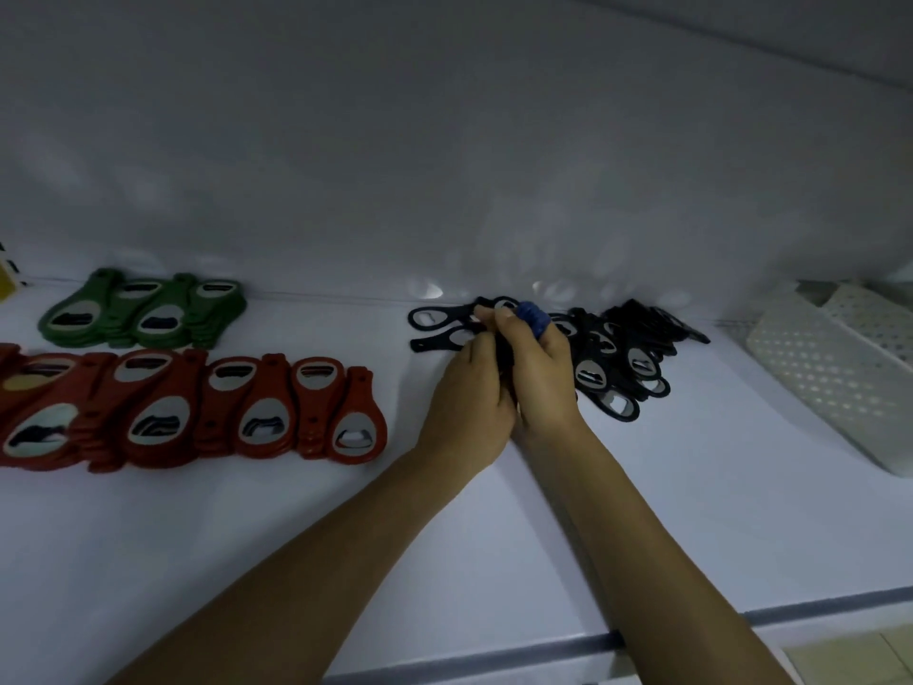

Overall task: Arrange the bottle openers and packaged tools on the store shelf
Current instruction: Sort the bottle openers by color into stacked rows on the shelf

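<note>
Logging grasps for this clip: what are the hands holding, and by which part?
Both hands, left hand and right hand, close together on black openers from the pile; which part they grip is hidden by the fingers.

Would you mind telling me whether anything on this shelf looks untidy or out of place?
Yes: the black bottle openers lie in a jumbled heap at the back, right of both hands, while the red openers and green openers sit in neat overlapping rows.

Two opener groups (pixel 148 383) left on shelf (pixel 691 511) — opener heap (pixel 617 358) mid-right — basket (pixel 830 378) far right.
</note>
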`<state>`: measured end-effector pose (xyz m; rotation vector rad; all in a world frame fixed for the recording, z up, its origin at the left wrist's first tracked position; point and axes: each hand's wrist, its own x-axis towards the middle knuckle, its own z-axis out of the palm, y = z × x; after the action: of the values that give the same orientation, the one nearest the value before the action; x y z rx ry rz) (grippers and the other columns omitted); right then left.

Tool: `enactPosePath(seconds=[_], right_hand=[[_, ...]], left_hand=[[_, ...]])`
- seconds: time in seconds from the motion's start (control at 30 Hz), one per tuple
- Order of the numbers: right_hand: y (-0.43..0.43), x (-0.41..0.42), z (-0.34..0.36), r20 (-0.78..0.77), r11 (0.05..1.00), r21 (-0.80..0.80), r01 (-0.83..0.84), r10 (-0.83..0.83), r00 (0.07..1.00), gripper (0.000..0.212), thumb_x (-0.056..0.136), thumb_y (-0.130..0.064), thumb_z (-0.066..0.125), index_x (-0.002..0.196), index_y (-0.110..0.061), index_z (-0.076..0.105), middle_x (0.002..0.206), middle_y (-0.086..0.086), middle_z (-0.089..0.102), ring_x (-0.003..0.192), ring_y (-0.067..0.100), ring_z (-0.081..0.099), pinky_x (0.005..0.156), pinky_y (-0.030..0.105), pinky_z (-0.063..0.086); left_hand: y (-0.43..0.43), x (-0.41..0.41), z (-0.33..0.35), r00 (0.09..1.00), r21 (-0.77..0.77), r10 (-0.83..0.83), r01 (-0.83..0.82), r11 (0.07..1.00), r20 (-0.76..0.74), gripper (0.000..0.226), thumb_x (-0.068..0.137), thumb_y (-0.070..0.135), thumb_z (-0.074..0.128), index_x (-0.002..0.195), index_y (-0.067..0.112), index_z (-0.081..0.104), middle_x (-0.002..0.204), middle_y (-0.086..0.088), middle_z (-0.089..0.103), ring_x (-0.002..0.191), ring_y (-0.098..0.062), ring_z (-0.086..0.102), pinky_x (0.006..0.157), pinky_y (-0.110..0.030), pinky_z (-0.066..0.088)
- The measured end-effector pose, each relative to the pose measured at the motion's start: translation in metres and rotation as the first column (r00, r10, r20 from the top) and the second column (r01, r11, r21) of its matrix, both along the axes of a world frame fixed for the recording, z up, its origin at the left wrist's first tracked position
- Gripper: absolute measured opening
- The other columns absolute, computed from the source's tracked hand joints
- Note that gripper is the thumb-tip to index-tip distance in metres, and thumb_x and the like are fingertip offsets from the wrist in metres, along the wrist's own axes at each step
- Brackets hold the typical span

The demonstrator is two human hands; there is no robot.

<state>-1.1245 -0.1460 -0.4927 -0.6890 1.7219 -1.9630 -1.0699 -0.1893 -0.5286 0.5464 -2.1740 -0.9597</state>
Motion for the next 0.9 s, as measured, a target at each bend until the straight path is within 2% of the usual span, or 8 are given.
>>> enactPosePath(seconds=[0.07, 0.2, 0.3, 0.43, 0.5, 0.6, 0.8, 0.9], right_hand=[[-0.001, 0.008, 0.014, 0.023, 1.000, -0.021, -0.006, 0.007, 1.000, 0.035, 0.093, -0.016, 0.056, 0.108, 0.015, 0.056, 0.110, 0.029, 0.061, 0.088, 0.017, 0.061, 0.091, 0.031, 0.050], [-0.002, 0.019, 0.040, 0.130, 0.995, -0.093, -0.026, 0.038, 0.991, 0.025, 0.095, -0.018, 0.055, 0.111, 0.000, 0.062, 0.097, 0.010, 0.071, 0.095, 0.016, 0.065, 0.094, 0.030, 0.051], [-0.003, 0.021, 0.056, 0.124, 0.986, -0.093, -0.135, 0.146, 0.981, 0.020, 0.096, -0.024, 0.056, 0.102, -0.006, 0.063, 0.085, 0.003, 0.070, 0.098, 0.017, 0.066, 0.095, 0.034, 0.051], [-0.006, 0.023, 0.064, -0.016, 0.948, -0.018, -0.317, 0.317, 0.948, 0.024, 0.095, -0.017, 0.056, 0.115, -0.005, 0.062, 0.107, 0.012, 0.069, 0.100, 0.024, 0.066, 0.086, 0.033, 0.054], [-0.013, 0.026, 0.064, -0.114, 0.948, 0.043, -0.316, 0.319, 0.941, 0.030, 0.093, -0.011, 0.057, 0.123, -0.006, 0.060, 0.113, 0.010, 0.069, 0.104, 0.019, 0.066, 0.084, 0.026, 0.054], [-0.034, 0.040, 0.066, -0.215, 0.935, 0.138, -0.327, 0.351, 0.912, 0.030, 0.090, -0.010, 0.062, 0.120, -0.007, 0.063, 0.110, 0.005, 0.071, 0.098, 0.012, 0.067, 0.081, 0.018, 0.053], [-0.093, 0.070, 0.068, -0.038, 0.891, 0.181, -0.417, 0.430, 0.902, 0.020, 0.089, -0.003, 0.062, 0.109, -0.001, 0.064, 0.099, 0.012, 0.070, 0.084, 0.019, 0.069, 0.073, 0.023, 0.058], [-0.120, 0.073, 0.063, 0.108, 0.882, 0.217, -0.419, 0.404, 0.908, 0.023, 0.088, 0.000, 0.063, 0.110, 0.006, 0.061, 0.092, 0.013, 0.069, 0.077, 0.020, 0.068, 0.068, 0.027, 0.059]], left_hand=[[0.003, 0.004, 0.009, 0.997, -0.013, 0.045, -0.046, 0.999, -0.065, 0.034, 0.094, 0.010, 0.048, 0.128, 0.004, 0.045, 0.115, -0.009, 0.057, 0.101, -0.017, 0.056, 0.078, -0.017, 0.043], [0.009, 0.015, 0.033, 0.976, 0.033, 0.084, -0.079, 0.996, -0.198, 0.039, 0.096, 0.015, 0.048, 0.134, 0.010, 0.040, 0.106, 0.009, 0.052, 0.085, 0.001, 0.050, 0.069, 0.000, 0.037], [0.007, 0.026, 0.049, 0.958, 0.129, 0.080, -0.046, 0.991, -0.276, 0.027, 0.098, 0.014, 0.042, 0.125, 0.014, 0.045, 0.098, 0.008, 0.057, 0.078, -0.001, 0.055, 0.066, -0.006, 0.043], [-0.020, 0.050, 0.060, 0.938, 0.319, 0.125, -0.016, 0.948, -0.324, 0.009, 0.100, 0.018, 0.043, 0.109, 0.018, 0.043, 0.089, 0.007, 0.057, 0.080, -0.013, 0.059, 0.067, -0.021, 0.052], [-0.038, 0.067, 0.064, 0.958, 0.322, 0.097, -0.005, 0.947, -0.271, 0.010, 0.100, 0.021, 0.043, 0.109, 0.016, 0.041, 0.095, 0.001, 0.057, 0.083, -0.017, 0.060, 0.065, -0.024, 0.054], [-0.063, 0.095, 0.070, 0.990, 0.324, 0.029, 0.017, 0.946, -0.136, 0.012, 0.101, 0.023, 0.040, 0.108, 0.015, 0.035, 0.097, 0.000, 0.053, 0.081, -0.014, 0.059, 0.054, -0.016, 0.051], [-0.123, 0.140, 0.087, 0.930, -0.024, 0.127, -0.127, 0.992, 0.346, 0.028, 0.102, 0.031, 0.034, 0.105, 0.006, 0.046, 0.087, -0.003, 0.052, 0.070, -0.014, 0.049, 0.058, -0.025, 0.036], [-0.153, 0.145, 0.088, 0.885, -0.117, 0.168, -0.129, 0.985, 0.435, 0.029, 0.101, 0.020, 0.039, 0.104, -0.002, 0.058, 0.094, -0.015, 0.058, 0.079, -0.023, 0.051, 0.063, -0.028, 0.034]])
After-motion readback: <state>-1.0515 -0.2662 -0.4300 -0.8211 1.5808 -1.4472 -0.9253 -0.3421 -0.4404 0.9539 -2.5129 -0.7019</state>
